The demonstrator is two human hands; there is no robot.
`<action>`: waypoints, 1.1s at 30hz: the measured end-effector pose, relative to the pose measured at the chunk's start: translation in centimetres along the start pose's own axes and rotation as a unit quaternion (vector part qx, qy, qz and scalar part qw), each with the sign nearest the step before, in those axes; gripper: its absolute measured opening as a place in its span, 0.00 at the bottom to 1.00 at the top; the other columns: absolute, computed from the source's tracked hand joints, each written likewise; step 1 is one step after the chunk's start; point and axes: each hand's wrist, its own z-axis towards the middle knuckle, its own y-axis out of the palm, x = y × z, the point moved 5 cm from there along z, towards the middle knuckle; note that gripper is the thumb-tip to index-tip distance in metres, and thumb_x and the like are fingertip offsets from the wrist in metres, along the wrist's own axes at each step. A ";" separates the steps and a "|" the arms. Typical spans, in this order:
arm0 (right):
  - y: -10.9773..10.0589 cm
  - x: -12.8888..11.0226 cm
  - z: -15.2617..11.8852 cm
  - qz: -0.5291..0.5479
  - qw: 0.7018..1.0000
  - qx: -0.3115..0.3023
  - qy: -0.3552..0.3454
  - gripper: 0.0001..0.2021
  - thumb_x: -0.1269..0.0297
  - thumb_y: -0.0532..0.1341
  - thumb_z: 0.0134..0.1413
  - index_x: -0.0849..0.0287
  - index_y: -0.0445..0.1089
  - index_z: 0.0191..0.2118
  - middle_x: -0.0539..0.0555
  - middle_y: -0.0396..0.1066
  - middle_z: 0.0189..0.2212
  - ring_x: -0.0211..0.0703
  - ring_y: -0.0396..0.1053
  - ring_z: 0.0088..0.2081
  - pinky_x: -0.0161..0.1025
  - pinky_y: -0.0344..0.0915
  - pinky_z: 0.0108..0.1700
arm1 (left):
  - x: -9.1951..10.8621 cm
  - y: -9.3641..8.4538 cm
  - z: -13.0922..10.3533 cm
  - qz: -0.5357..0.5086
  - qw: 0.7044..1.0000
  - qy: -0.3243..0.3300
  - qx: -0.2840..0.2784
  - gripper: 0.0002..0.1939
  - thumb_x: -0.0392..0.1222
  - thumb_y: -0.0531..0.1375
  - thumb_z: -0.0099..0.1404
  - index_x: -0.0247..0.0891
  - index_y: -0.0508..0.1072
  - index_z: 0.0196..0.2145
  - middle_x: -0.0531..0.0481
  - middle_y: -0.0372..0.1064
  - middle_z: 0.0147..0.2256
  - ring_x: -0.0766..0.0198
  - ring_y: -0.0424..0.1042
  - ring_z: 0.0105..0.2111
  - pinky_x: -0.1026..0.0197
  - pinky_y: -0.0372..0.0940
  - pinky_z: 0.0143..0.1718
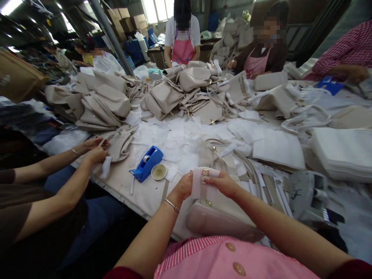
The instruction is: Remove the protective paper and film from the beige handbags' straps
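Note:
A beige bag (223, 221) lies on the table edge just in front of the pink apron. Above it, my left hand (183, 186) grips the left side of a white foam piece (197, 182) that lies around a strap with a gold buckle (205, 173). From the right, my right hand (225, 183) pinches the foam and strap beside the buckle. Thin beige handles (250, 164) curve up behind the bag.
A blue tape dispenser (147, 163) and a small round dish (159, 171) stand left of centre. Beige bags (165, 97) are piled behind. White foam sheets (343, 153) and a grey dispenser (308, 195) are at right. A co-worker's hands (97, 151) work at left; others stand opposite.

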 end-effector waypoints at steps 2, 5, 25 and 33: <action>0.0 0.2 0.2 -0.011 1.000 0.003 0.000 0.24 0.51 0.72 0.45 0.65 0.77 0.44 0.58 0.76 0.39 0.45 0.72 0.38 0.42 0.68 0.45 | -0.9 1.4 -0.5 -0.003 0.999 -0.035 -0.039 0.31 0.65 0.64 0.57 0.35 0.77 0.46 0.41 0.77 0.34 0.51 0.76 0.36 0.53 0.70 0.38; -0.3 0.6 0.5 -0.107 0.994 0.036 0.002 0.20 0.49 0.69 0.48 0.64 0.76 0.38 0.56 0.75 0.31 0.44 0.70 0.31 0.41 0.68 0.36 | -0.7 2.7 -0.9 0.050 0.998 0.004 -0.026 0.31 0.67 0.58 0.62 0.38 0.76 0.49 0.41 0.76 0.37 0.51 0.76 0.40 0.53 0.70 0.39; -1.0 -7.4 -1.4 -0.556 0.739 -0.159 -0.346 0.19 0.72 0.58 0.57 0.52 0.74 0.53 0.60 0.62 0.60 0.51 0.65 0.57 0.49 0.66 0.56 | -1.5 3.2 -0.8 0.157 0.987 0.019 0.005 0.19 0.59 0.58 0.65 0.40 0.71 0.32 0.54 0.63 0.19 0.66 0.57 0.17 0.62 0.52 0.19; -0.6 -5.9 -0.4 -0.484 0.803 -0.231 -0.260 0.10 0.71 0.56 0.62 0.59 0.75 0.38 0.60 0.73 0.47 0.45 0.73 0.44 0.43 0.70 0.46 | -1.5 3.4 -1.4 0.250 0.967 0.039 -0.033 0.16 0.54 0.59 0.66 0.39 0.71 0.29 0.52 0.65 0.21 0.65 0.61 0.19 0.63 0.55 0.20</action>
